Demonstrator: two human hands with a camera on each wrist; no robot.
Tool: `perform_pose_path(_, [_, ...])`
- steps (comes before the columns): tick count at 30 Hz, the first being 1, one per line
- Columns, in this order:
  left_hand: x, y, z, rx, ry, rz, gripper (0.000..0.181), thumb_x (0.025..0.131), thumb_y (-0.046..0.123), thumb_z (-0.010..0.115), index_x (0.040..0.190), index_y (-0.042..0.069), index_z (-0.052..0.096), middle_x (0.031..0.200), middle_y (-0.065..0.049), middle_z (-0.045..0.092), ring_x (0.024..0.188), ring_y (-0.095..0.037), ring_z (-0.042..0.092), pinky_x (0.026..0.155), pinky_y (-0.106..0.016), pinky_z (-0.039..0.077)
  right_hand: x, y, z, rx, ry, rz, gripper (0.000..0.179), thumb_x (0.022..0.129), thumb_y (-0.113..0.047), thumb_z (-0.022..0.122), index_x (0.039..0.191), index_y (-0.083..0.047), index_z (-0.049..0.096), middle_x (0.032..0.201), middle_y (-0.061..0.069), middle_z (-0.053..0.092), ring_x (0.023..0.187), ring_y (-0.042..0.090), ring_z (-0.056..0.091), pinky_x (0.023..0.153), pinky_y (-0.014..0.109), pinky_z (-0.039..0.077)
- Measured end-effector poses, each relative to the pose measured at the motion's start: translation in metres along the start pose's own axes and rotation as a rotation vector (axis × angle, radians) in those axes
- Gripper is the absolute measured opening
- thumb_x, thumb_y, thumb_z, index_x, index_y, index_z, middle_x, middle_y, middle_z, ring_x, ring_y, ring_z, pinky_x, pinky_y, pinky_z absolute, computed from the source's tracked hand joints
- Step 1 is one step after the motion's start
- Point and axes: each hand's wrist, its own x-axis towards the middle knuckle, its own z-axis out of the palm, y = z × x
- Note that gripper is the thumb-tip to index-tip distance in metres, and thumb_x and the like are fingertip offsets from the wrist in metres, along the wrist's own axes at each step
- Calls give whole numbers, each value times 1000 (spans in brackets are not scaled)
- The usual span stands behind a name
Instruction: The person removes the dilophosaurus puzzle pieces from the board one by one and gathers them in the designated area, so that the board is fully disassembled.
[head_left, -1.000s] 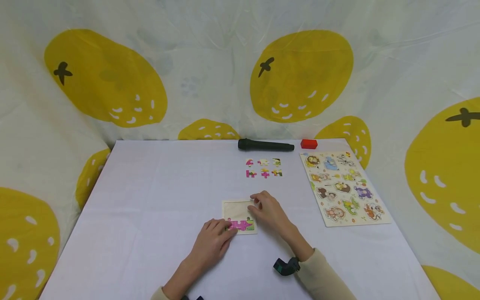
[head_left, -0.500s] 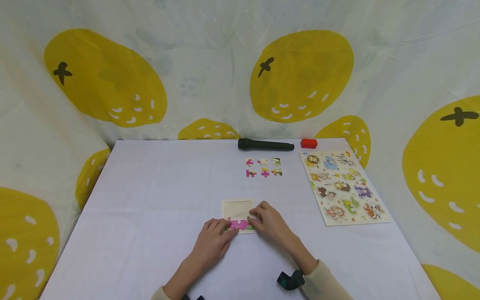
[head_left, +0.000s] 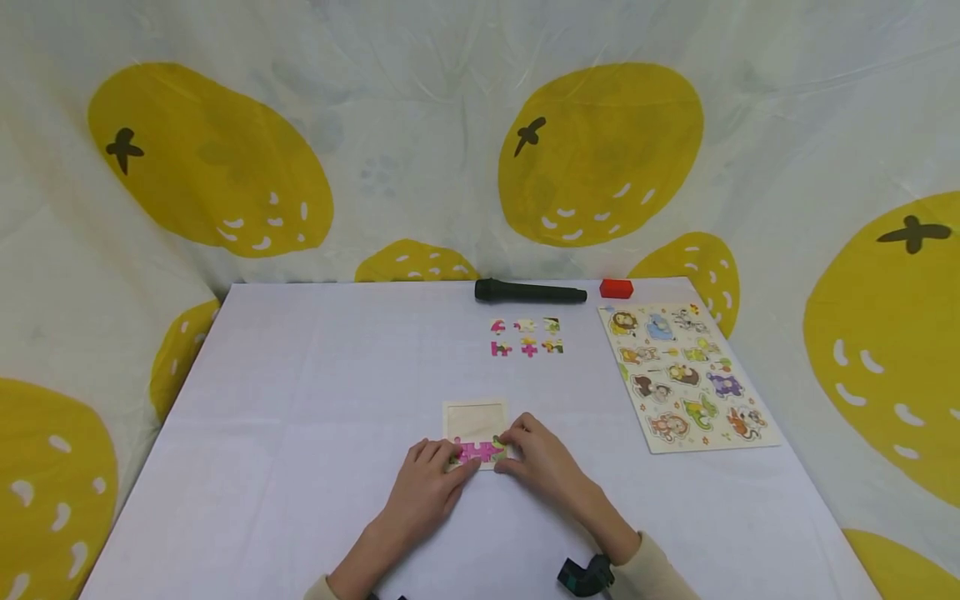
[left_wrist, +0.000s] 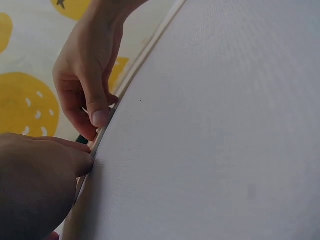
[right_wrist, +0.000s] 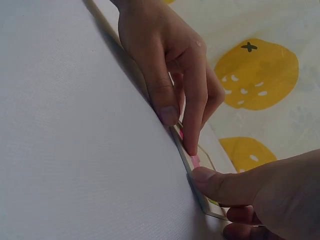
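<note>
A small pale wooden puzzle tray lies at the middle front of the table. A row of joined pink and green jigsaw pieces fills its near side. My left hand holds the tray's left side, thumb along the near edge, an index finger down on the pieces in the right wrist view. From the other side my right hand grips the near right corner, its thumb on the edge and other fingers curled beside it. The hands cover both ends of the row.
Several loose jigsaw pieces lie in two rows beyond the tray. Behind them are a dark microphone-shaped stick and a red block. An animal puzzle board lies at the right. A fruit-patterned curtain hangs behind the table.
My right hand has come down from the tray's upper right side to its near right corner. The left hand has stayed almost still at the left side.
</note>
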Motion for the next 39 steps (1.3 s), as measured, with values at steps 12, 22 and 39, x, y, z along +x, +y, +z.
perform_pose_path(12, [-1, 1, 1, -3, -20, -10, 29, 90, 25, 73, 118, 30, 73, 111, 1, 66, 110, -23, 61, 97, -53, 50, 4, 3, 1, 47, -58, 35, 32, 79, -23, 85, 104, -11, 68, 101, -4, 54, 86, 8, 47, 77, 24, 47])
perform_pose_path(22, [-1, 1, 1, -3, 7, 0, 29, 88, 24, 74, 116, 30, 73, 110, 0, 66, 107, -23, 61, 96, -53, 51, 3, 3, 1, 122, -49, 51, 29, 82, -20, 83, 103, -12, 63, 97, -5, 53, 82, 8, 45, 73, 20, 45])
perform_pose_path(39, [0, 2, 1, -30, -6, -20, 27, 89, 25, 73, 116, 30, 74, 110, 0, 66, 108, -23, 61, 98, -53, 49, 4, 3, 2, 175, -3, 33, 26, 87, -16, 78, 111, -13, 67, 89, -6, 57, 75, 4, 47, 65, 17, 44])
